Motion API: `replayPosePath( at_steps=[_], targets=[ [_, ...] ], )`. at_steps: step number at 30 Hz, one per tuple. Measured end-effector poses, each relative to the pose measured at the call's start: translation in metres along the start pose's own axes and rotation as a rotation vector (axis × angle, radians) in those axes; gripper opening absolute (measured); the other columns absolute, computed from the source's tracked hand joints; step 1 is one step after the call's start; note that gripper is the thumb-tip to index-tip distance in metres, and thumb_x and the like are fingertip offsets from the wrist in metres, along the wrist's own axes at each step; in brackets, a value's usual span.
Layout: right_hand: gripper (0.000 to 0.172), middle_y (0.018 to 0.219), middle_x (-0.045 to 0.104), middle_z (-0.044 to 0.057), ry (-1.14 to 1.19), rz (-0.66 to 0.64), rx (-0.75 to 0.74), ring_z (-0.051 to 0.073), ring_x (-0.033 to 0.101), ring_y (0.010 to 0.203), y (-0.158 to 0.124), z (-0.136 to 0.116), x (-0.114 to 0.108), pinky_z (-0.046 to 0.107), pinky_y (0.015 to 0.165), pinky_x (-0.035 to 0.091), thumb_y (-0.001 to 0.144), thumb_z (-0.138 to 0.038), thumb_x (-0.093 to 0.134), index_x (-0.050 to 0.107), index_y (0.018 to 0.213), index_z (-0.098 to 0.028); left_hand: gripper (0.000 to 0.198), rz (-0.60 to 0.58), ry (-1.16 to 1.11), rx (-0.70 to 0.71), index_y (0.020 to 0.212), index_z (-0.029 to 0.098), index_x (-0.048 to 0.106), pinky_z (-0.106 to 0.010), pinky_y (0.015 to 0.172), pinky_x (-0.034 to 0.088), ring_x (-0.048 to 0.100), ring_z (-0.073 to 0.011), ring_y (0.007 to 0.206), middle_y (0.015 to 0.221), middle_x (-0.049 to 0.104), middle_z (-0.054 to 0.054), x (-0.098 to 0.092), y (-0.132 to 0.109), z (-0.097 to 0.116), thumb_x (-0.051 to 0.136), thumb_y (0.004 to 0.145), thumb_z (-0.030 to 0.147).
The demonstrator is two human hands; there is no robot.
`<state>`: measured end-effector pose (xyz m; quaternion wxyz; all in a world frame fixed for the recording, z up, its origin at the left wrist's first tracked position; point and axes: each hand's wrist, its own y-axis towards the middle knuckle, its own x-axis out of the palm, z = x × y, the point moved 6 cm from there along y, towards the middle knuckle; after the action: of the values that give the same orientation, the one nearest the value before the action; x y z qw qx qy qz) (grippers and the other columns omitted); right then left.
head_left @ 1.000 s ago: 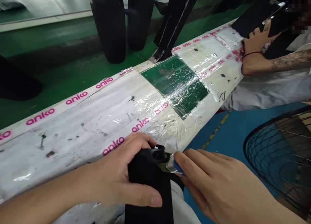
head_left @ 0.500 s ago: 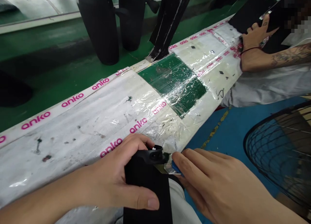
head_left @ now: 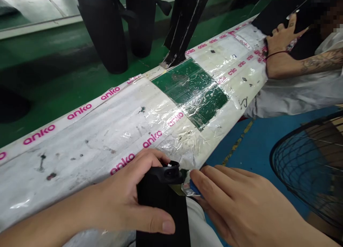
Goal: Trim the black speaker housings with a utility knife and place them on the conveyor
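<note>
Fingers (head_left: 154, 157) of the left hand (head_left: 127, 198) are grasping a dark, straight-sided black body (head_left: 167, 197), the thumb lying across its near face and the index finger reaching over the top. That body is standing at the near edge of the bench (head_left: 184, 147), in front of some pale cloth (head_left: 199, 222), and its lower end is running out of view. At its top, a black moulded fitting (head_left: 158, 176) with a rounded opening is facing outward, a small white bit (head_left: 169, 164) showing inside.

Meanwhile, the right hand (head_left: 233, 195) is pinching a blue-and-metal tool (head_left: 195, 188) between thumb and fingers, most of the grip being hidden by the knuckles. Its metal end is pointing leftward, just below the right side of the fitting; whether the edge is actually touching is too dim to tell.

Judging from this, the step in hand is close edge work, with the left hand steadying and the right hand guiding the tool along the seam under the fitting. The next move is probably calling for a firm left hold and a short, shallow stroke, with the left fingertips staying out of the metal's path. Too steep an angle would be risking a scratch on the matt surface.

Farther along, a co-worker's hand (head_left: 281, 41) is resting by another dark piece (head_left: 278, 13).
</note>
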<state>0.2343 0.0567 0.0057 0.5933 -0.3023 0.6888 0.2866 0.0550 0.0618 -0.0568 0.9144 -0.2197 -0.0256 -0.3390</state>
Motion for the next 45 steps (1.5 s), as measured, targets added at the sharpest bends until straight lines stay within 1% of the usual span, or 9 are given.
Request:
replayPosePath(
  at_steps=[6,13,17,22,28,35,40,42,45],
  targets=[
    [0.021,0.074,0.058,-0.003,0.024,-0.018,0.005,0.02,0.054,0.052,0.001,-0.001,-0.001,0.036,0.051,0.035,0.092,-0.007,0.043,0.05,0.104,-0.023,0.045,-0.029,0.034,0.053,0.108,0.028,0.059,-0.04,0.096,0.053,0.05,-0.0355,0.136,0.144,0.047,-0.005,-0.001,-0.001,-0.002,0.091,0.079,0.04],
    [0.034,0.073,0.057,-0.002,0.034,-0.027,0.062,0.021,0.053,0.054,0.001,0.005,0.015,0.036,0.052,0.028,0.074,-0.003,0.045,0.042,0.099,-0.026,0.05,-0.059,0.058,0.035,0.118,0.03,0.057,-0.04,0.093,0.057,0.052,-0.0361,0.134,0.148,0.044,-0.006,0.0,-0.001,-0.002,0.089,0.081,0.04],
    [0.027,0.072,0.058,-0.002,0.098,-0.084,0.036,0.019,0.053,0.051,0.006,0.008,0.023,0.034,0.05,0.024,0.085,-0.002,0.04,0.041,0.097,-0.026,0.05,-0.09,0.062,0.014,0.119,0.03,0.057,-0.04,0.09,0.058,0.055,-0.0355,0.129,0.147,0.045,-0.006,0.001,0.002,0.0,0.088,0.082,0.04],
    [0.013,0.068,0.061,-0.003,0.131,-0.371,0.041,0.018,0.052,0.047,0.017,0.012,0.018,0.033,0.047,0.015,0.097,-0.013,0.05,0.046,0.093,-0.025,0.049,-0.082,0.022,0.019,0.121,0.03,0.055,-0.041,0.092,0.056,0.054,-0.0366,0.132,0.144,0.049,-0.007,0.002,0.004,0.005,0.086,0.085,0.04],
    [0.007,0.061,0.056,-0.005,0.126,-0.387,0.044,0.017,0.046,0.046,0.024,0.018,0.009,0.032,0.045,0.014,0.099,-0.018,0.057,0.053,0.096,-0.022,0.05,-0.053,0.012,0.009,0.128,0.032,0.055,-0.038,0.088,0.057,0.058,-0.032,0.126,0.134,0.057,-0.006,0.007,0.001,0.008,0.084,0.089,0.044],
    [0.01,0.063,0.057,-0.004,0.226,-0.206,0.098,0.016,0.045,0.049,0.017,0.027,-0.007,0.032,0.05,0.017,0.095,-0.015,0.059,0.056,0.09,-0.022,0.048,0.047,0.127,0.114,0.121,0.028,0.057,-0.038,0.085,0.056,0.062,-0.0283,0.113,0.138,0.054,-0.008,0.008,0.003,0.01,0.083,0.087,0.049],
    [0.017,0.064,0.051,-0.004,0.42,0.176,0.359,0.015,0.049,0.051,-0.02,0.066,-0.045,0.03,0.052,0.033,0.108,-0.026,0.044,0.055,0.096,-0.024,0.055,0.149,0.171,0.087,0.122,0.027,0.053,-0.048,0.095,0.054,0.059,-0.0349,0.122,0.145,0.051,-0.011,0.011,-0.008,0.005,0.084,0.085,0.054],
    [0.025,0.062,0.049,-0.006,0.547,0.266,0.464,0.015,0.048,0.048,-0.036,0.063,-0.036,0.028,0.047,0.04,0.113,-0.035,0.035,0.054,0.1,-0.025,0.068,0.246,0.205,0.081,0.128,0.028,0.045,-0.059,0.106,0.047,0.046,-0.0426,0.137,0.16,0.035,-0.015,0.012,-0.011,0.004,0.085,0.082,0.058],
    [0.034,0.081,0.068,0.002,0.732,0.25,0.51,0.021,0.066,0.066,-0.051,0.026,0.009,0.031,0.057,0.055,0.107,-0.058,0.048,0.057,0.112,-0.026,0.094,0.283,0.287,0.092,0.149,0.031,0.021,-0.072,0.122,0.02,0.009,-0.0497,0.157,0.173,0.001,-0.018,0.018,-0.012,0.002,0.079,0.083,0.066]
  ],
)
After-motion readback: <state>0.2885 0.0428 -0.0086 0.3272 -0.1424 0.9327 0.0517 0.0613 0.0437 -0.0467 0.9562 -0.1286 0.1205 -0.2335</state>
